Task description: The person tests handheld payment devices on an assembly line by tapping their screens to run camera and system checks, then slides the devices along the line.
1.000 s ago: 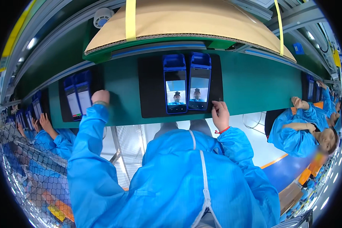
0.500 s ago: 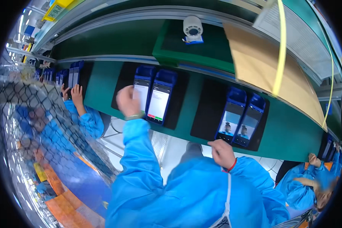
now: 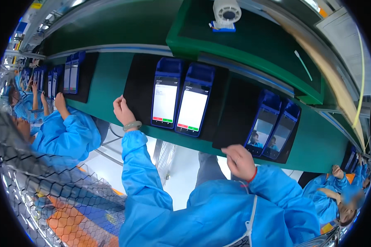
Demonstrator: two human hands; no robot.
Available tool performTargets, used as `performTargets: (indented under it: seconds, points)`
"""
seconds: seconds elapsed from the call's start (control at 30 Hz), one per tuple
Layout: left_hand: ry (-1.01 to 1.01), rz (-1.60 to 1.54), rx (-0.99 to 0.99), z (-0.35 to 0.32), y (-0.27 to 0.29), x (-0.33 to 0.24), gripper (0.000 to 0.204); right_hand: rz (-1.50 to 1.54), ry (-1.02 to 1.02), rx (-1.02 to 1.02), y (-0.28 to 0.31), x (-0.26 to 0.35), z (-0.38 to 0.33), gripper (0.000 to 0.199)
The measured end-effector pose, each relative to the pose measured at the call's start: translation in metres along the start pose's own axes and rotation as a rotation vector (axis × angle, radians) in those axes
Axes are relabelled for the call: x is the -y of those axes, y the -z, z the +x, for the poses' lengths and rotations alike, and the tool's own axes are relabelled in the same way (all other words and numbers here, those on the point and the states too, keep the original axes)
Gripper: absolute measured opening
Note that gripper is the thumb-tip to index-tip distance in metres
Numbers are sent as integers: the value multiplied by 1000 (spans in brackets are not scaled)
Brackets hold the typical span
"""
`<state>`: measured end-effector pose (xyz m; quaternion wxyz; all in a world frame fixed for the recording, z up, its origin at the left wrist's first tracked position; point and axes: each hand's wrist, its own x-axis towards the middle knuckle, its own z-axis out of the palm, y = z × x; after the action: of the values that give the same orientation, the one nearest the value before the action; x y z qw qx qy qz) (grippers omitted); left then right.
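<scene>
Two blue handheld payment terminals point(image 3: 165, 99) point(image 3: 193, 107) lie side by side on a black mat point(image 3: 142, 78), their screens lit white with red and green buttons along the bottom. My left hand point(image 3: 123, 112) is at the mat's left edge, apart from the terminals, its fingers loosely bent and nothing visible in them. My right hand point(image 3: 240, 161) hovers by the bench's front edge, below the right-hand black mat point(image 3: 239, 111). Its fingers are curled in, with no object seen in them. Just beyond it lie two more terminals point(image 3: 261, 125) point(image 3: 282, 131), showing camera pictures.
A green raised platform point(image 3: 251, 53) behind the terminals carries a small white fan point(image 3: 227, 12) and a white stick point(image 3: 303, 65). Co-workers in blue smocks sit at left point(image 3: 66, 131) and right point(image 3: 323, 197). More terminals point(image 3: 72, 74) lie farther left along the bench.
My left hand has moved left off the left terminal to the mat's edge. The right terminal's screen text is gone, while its buttons remain. My right hand stays near the front edge; the view has shifted.
</scene>
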<state>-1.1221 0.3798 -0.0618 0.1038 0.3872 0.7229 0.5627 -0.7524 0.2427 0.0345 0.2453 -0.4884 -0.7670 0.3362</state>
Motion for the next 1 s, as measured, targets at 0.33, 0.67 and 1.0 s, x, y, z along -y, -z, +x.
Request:
performTargets:
  seconds: [0.33, 0.67, 1.0]
  points:
    - [-4, -285, 316, -66, 10, -53, 55, -358, 88, 8, -50, -2, 52, 36]
    - [72, -194, 684, -84, 13, -67, 68, -310, 73, 20, -46, 4, 43, 39]
    - [-13, -105, 592, -90, 5, -75, 59, -178, -87, 5, -12, 8, 6, 39]
